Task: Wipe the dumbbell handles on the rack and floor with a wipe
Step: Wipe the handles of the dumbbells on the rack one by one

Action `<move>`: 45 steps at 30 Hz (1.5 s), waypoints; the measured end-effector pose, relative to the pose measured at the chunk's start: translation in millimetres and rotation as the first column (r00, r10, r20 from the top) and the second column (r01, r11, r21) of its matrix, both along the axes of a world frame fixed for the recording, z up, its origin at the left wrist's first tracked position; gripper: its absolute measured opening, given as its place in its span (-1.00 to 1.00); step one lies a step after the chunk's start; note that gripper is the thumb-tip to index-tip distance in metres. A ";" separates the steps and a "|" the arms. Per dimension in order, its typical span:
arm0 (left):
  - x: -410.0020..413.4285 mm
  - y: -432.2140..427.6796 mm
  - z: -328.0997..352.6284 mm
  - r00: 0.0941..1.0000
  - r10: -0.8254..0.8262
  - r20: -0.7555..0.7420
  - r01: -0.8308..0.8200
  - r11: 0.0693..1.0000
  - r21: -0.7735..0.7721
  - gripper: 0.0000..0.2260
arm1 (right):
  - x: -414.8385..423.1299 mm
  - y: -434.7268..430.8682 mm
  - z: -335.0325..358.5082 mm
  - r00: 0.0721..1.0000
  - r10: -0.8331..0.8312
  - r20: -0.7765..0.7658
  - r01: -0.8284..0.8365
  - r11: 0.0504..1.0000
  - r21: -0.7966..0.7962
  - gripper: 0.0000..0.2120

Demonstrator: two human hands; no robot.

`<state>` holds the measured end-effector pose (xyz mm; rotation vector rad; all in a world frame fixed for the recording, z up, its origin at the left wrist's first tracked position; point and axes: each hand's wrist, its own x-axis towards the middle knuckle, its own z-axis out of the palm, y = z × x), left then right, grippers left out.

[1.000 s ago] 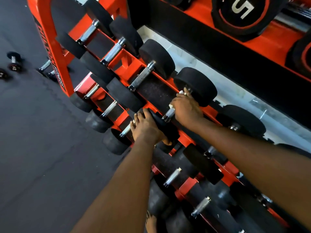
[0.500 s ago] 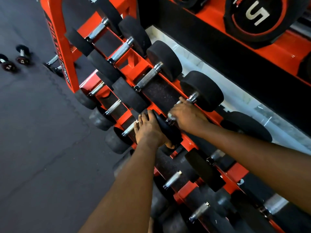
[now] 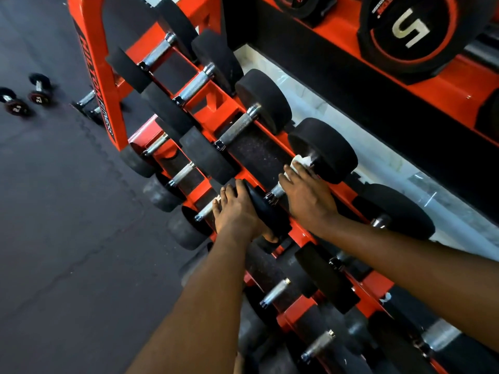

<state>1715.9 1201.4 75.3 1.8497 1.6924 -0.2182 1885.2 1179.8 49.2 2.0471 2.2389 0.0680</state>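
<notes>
Looking down over an orange dumbbell rack [image 3: 91, 63] slanting across the view from eleven o'clock to five o'clock. Working on the fourth dumbbell [image 3: 324, 149] of the top row, counted from the eleven o'clock end.

Clamping the left hand [image 3: 237, 209] over the near black head [image 3: 266, 211] of that dumbbell, fingers curled over the rim toward eleven o'clock, thumb tucked underneath at five o'clock. Wrapping the right hand [image 3: 305, 201] round the knurled handle [image 3: 278, 190], with a white wipe [image 3: 301, 161] held against the steel under the fingers. Showing only a crumpled corner of the wipe, at twelve o'clock of the right hand, touching the inner face of the far head. Keeping both hands on the one dumbbell yet apart, with just a short bare stretch of handle between them.

Leaving three more top-row dumbbells toward eleven o'clock, handles bare and shiny, and a fifth one [image 3: 397, 209] just beside the right wrist at three o'clock. Seeing a lower tier of smaller dumbbells [image 3: 183, 172] at nine o'clock of the left hand, and further ones below the forearms toward five o'clock.

Noting dark rubber floor [image 3: 54, 238] over the whole nine o'clock side, with two small dumbbells [image 3: 39, 89] lying on it at ten o'clock, close together, well apart from the hands. Noting a pale floor strip [image 3: 378, 163] behind the rack and, at one o'clock, a round black weight [image 3: 410, 25] marked with a white 5 on a second orange stand.
</notes>
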 end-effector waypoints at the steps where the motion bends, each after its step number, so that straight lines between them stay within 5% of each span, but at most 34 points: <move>1: 0.0 -0.3 -0.3 1.000 0.000 0.000 0.000 1.000 -0.001 0.44 | 2.7 -0.2 0.7 1.000 0.015 0.017 -0.015 1.000 0.004 -0.55; 6: -0.4 0.9 0.3 1.000 -0.005 0.001 0.005 1.000 -0.008 0.42 | 9.4 8.6 2.9 0.994 -0.101 0.043 0.097 0.992 0.078 -0.52; 11: -0.2 0.0 0.3 1.000 0.001 0.012 -0.001 1.000 -0.002 0.43 | -1.3 -16.7 -19.2 0.993 0.086 -0.084 -0.079 0.993 0.093 -0.46; 14: -1.5 -0.2 -0.8 1.000 -0.002 0.029 0.001 1.000 0.011 0.42 | 15.4 -0.9 -18.2 0.980 -0.069 -0.185 0.102 0.979 0.177 -0.52; 18: -2.4 -0.3 0.2 0.999 0.003 0.048 -0.003 1.000 0.001 0.43 | -8.1 -13.1 -31.1 0.865 -0.188 -0.466 0.268 0.957 0.111 -0.35; 20: -2.8 0.3 1.0 0.998 0.002 0.062 -0.002 1.000 -0.004 0.45 | -21.5 -22.4 -34.8 0.689 -0.222 -0.690 0.330 0.944 0.026 -0.32; 23: -3.9 0.0 0.7 0.997 -0.013 0.070 0.012 1.000 0.005 0.45 | -33.0 -19.6 -49.7 0.245 -0.327 -0.913 0.428 0.881 -0.201 -0.29; 26: -4.5 0.2 -0.6 0.997 -0.019 0.073 0.018 1.000 0.015 0.45 | -47.9 -15.6 -45.4 -0.242 -0.331 -0.912 0.472 0.782 -0.408 -0.29; 29: -6.2 -0.4 -3.0 0.995 -0.022 0.096 0.019 0.999 0.029 0.45 | -37.2 6.2 -32.4 -0.586 -0.213 -0.782 0.480 0.686 -0.547 -0.56; 34: -6.2 0.1 -3.2 0.995 -0.031 0.094 0.028 0.999 0.033 0.45 | -29.0 32.3 -23.6 -0.651 -0.196 -0.733 0.513 0.598 -0.616 -0.64; 39: -7.0 0.8 -3.5 0.994 -0.030 0.102 0.028 0.999 0.030 0.45 | -35.8 -3.1 -40.7 -0.465 -0.564 -0.682 0.397 0.556 -0.730 -0.90; 45: -8.5 1.2 -9.2 0.994 -0.041 0.099 0.036 0.998 0.056 0.45 | -23.6 28.5 -31.4 -0.629 -0.222 -0.745 0.562 0.532 -0.633 -0.84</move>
